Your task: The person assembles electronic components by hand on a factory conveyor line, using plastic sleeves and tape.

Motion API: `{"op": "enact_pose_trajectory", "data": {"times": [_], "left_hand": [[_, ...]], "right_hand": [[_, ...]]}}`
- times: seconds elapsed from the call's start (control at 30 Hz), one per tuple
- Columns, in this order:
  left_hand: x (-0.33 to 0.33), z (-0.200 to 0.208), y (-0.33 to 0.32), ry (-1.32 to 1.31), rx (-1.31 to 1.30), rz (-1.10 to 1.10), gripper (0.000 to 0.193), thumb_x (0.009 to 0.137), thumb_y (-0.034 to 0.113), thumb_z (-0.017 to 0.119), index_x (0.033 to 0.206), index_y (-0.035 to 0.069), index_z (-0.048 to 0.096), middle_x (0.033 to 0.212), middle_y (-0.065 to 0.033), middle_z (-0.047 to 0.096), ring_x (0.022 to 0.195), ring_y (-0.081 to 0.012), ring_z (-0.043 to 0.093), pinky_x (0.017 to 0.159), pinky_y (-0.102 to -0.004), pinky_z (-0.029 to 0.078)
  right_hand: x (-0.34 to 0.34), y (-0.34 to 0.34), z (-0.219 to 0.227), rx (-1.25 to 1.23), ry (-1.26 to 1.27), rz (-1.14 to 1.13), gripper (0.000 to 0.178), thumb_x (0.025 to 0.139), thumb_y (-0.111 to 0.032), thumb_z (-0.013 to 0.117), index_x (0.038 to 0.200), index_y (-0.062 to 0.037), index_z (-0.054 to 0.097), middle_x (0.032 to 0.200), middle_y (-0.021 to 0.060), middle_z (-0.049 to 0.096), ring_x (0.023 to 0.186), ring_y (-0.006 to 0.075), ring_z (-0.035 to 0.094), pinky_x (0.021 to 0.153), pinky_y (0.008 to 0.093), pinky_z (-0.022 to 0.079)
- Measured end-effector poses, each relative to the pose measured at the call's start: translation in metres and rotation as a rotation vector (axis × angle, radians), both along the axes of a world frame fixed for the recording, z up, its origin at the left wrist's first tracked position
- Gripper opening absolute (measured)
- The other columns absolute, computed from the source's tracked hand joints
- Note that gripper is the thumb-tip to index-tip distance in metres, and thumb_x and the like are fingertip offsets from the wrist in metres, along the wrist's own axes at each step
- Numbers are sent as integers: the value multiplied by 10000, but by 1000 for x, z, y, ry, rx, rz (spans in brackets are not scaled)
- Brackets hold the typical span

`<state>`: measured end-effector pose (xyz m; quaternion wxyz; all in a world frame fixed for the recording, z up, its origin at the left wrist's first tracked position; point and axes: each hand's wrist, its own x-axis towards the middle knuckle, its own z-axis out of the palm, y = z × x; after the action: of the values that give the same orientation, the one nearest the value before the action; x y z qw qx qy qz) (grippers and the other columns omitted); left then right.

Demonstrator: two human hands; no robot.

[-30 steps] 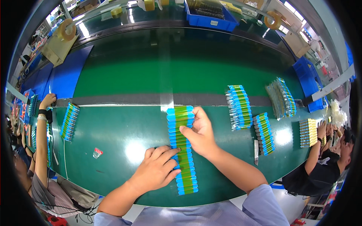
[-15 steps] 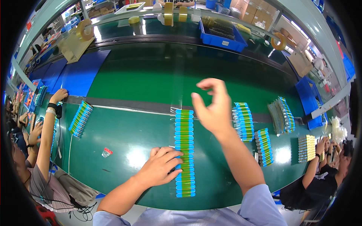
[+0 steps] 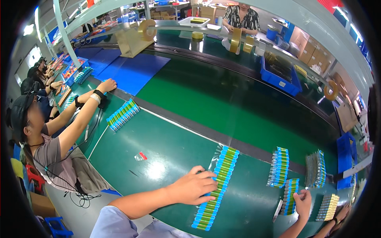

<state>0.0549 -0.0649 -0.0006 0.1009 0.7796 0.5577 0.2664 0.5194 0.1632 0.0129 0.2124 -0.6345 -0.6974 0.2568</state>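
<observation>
A long overlapping row of blue-and-green strips with rounded ends point(image 3: 217, 190) lies slantwise on the green table in front of me. Clear film shows at its far end. My left hand point(image 3: 195, 185) rests on the row's left side, its fingers spread across the edge. Farther right, my right hand point(image 3: 303, 203) is at the near right side of a shorter stack of the same strips point(image 3: 291, 194). Its thumb and fingers are bent but apart, and the thumb is close to the stack's edge. Whether it touches the strips I cannot tell.
More strip stacks point(image 3: 279, 166) stand at the right, beside a pale yellow stack point(image 3: 328, 207). A small red-and-clear scrap point(image 3: 141, 156) lies on the left. Beyond runs a green belt point(image 3: 206, 107) under a metal rail with tape rolls. A co-worker point(image 3: 51, 139) sits at left.
My right hand has gone from above the long row to the shorter stack at the right. My left hand stays on the row. The whole view has turned and tilted.
</observation>
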Motion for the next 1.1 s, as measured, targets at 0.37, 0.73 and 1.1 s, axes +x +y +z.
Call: {"op": "enact_pose_trajectory", "data": {"times": [0.37, 0.73, 1.1], "left_hand": [[19, 5, 16, 223, -31, -5, 316, 857, 173, 720, 1146, 56, 669, 1084, -46, 664, 989, -228, 633, 949, -384, 486], [-8, -6, 28, 34, 8, -29, 396, 850, 210, 742, 1222, 88, 679, 1344, -95, 630, 1279, -289, 553, 1038, -459, 435], [4, 18, 35, -119, 65, -151, 749, 803, 355, 829, 1420, 59, 526, 1436, -144, 569, 1318, -320, 532, 1082, -451, 353]], "right_hand": [[-26, -23, 40, 232, 502, 205, 93, 995, 20, 546, 1062, -28, 504, 902, 15, 604, 814, 47, 548, 741, 209, 432], [-118, -46, 88, 452, 978, 391, 231, 1014, -102, 630, 1181, -26, 492, 1133, 81, 641, 1021, 125, 608, 917, 287, 477], [-160, -113, 141, 671, 1152, 272, 419, 971, -170, 667, 1288, -9, 445, 1127, 139, 638, 938, 155, 647, 806, 311, 559]]}}
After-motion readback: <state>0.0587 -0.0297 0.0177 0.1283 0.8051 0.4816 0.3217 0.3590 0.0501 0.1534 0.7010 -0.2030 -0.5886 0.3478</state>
